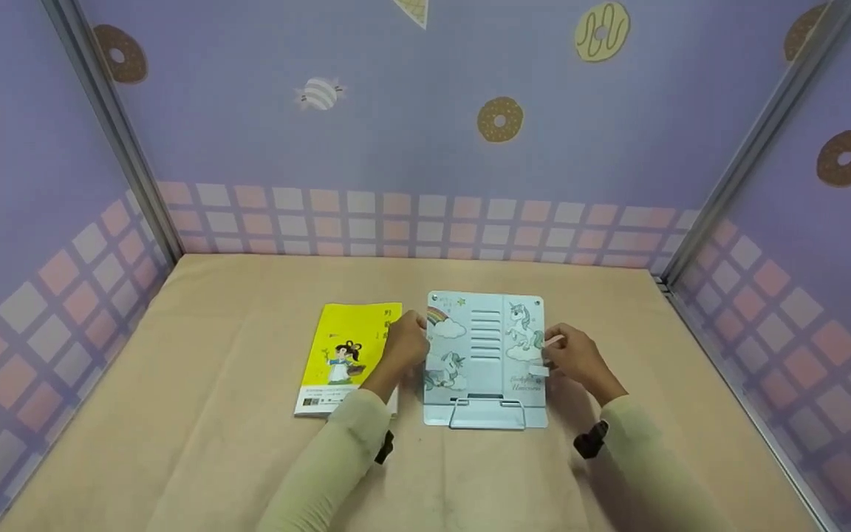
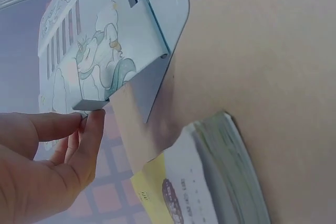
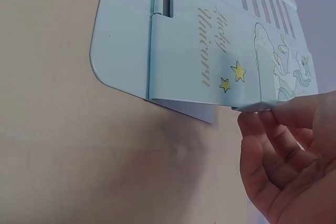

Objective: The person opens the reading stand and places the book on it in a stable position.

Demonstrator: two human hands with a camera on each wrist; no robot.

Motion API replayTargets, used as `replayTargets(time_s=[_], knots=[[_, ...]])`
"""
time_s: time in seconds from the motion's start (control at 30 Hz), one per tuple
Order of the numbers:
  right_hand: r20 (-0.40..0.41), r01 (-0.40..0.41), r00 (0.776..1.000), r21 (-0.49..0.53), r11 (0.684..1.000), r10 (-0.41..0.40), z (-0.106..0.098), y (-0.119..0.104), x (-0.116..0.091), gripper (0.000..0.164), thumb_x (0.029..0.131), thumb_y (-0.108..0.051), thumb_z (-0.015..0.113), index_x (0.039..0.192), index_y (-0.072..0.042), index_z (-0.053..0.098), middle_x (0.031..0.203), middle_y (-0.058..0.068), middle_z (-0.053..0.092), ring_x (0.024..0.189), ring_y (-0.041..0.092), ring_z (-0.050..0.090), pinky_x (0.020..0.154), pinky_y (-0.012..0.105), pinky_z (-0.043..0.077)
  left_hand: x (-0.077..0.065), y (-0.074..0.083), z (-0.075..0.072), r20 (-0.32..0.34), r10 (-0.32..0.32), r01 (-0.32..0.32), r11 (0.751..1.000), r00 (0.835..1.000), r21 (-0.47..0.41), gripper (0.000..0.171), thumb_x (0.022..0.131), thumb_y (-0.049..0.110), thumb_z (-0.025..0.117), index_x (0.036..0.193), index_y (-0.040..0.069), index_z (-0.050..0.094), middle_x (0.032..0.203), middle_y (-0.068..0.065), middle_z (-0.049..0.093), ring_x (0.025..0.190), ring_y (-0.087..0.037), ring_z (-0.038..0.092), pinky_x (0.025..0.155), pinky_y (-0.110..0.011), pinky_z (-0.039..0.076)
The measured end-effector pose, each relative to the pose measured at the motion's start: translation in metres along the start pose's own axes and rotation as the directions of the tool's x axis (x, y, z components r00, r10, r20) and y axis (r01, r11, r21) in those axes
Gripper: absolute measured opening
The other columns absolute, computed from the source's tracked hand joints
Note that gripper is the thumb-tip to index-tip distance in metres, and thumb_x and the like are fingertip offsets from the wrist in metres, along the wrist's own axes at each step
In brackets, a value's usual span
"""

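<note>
Gently, a person's left hand (image 1: 407,341) and right hand (image 1: 577,358) hold a pale blue book stand (image 1: 486,380) by its two side edges, just right of a yellow book (image 1: 328,343) on a peach-coloured cloth (image 1: 211,384). Gold script reading "Lucky Unicorn" (image 3: 210,48) runs beside two yellow stars (image 3: 232,78) low on the stand's right side, among printed unicorns, clouds and a rainbow (image 1: 436,316); smaller writing near the top left corner is too fine to make out. The panel leans back from its base plate (image 3: 123,40), with a wire bracket (image 1: 487,428) at the front. On the left, thumb and forefinger are closed together on a small folded tab (image 2: 90,104) at the stand's edge; on the right, thumb and fingertips pinch a matching clip (image 3: 254,106), the remaining fingers loosely bent. The closed book lies flat, its cover bearing a cartoon figure (image 1: 344,362) with a basket, a column of Chinese characters (image 1: 387,323) partly behind the left hand and too blurred to read surely, and a white band (image 1: 337,397) with small print and a dark square resembling a QR code (image 1: 311,403).
</note>
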State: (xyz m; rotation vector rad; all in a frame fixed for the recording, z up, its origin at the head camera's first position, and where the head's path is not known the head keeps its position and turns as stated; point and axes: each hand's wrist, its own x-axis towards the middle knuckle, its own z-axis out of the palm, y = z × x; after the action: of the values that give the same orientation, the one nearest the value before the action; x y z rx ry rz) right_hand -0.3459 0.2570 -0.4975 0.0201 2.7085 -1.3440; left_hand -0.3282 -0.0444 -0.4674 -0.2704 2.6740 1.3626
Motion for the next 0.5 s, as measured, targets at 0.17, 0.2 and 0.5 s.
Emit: replayTargets(time_s=[0.17, 0.2, 0.5], knots=[[0.014, 0.019, 1.000, 0.012, 1.000, -0.019, -0.004, -0.002, -0.006, 0.018, 0.094, -0.012, 0.054, 0.111, -0.009, 0.051, 0.098, 0.014, 0.063, 0.082, 0.022, 0.069, 0.076, 0.045, 0.055, -0.005, 0.001, -0.002, -0.015, 0.027, -0.027, 1.000, 1.000, -0.006, 0.022, 0.089, 0.001, 0.049, 0.107, 0.013, 0.051, 0.099, -0.007, 0.057, 0.093, -0.026, 0.056, 0.082, -0.036, 0.047], [0.018, 0.025, 1.000, 0.017, 1.000, -0.025, -0.004, -0.002, -0.007, 0.018, 0.094, -0.012, 0.054, 0.111, -0.009, 0.051, 0.098, 0.014, 0.063, 0.082, 0.022, 0.069, 0.076, 0.045, 0.055, -0.006, 0.001, -0.003, -0.018, 0.031, -0.032, 0.999, 0.999, -0.007, 0.021, 0.089, 0.002, 0.048, 0.107, 0.013, 0.051, 0.099, -0.007, 0.057, 0.093, -0.026, 0.056, 0.082, -0.036, 0.047], [0.040, 0.139, 0.989, 0.067, 0.988, -0.142, -0.012, 0.005, -0.014, 0.014, 0.091, -0.009, 0.057, 0.104, -0.005, 0.052, 0.094, 0.015, 0.063, 0.076, 0.022, 0.069, 0.061, 0.034, 0.055, -0.013, -0.003, -0.006, -0.055, 0.156, -0.156, 0.988, 0.986, -0.008, 0.014, 0.087, 0.007, 0.057, 0.099, 0.011, 0.052, 0.095, -0.008, 0.061, 0.089, -0.023, 0.057, 0.075, -0.031, 0.046]])
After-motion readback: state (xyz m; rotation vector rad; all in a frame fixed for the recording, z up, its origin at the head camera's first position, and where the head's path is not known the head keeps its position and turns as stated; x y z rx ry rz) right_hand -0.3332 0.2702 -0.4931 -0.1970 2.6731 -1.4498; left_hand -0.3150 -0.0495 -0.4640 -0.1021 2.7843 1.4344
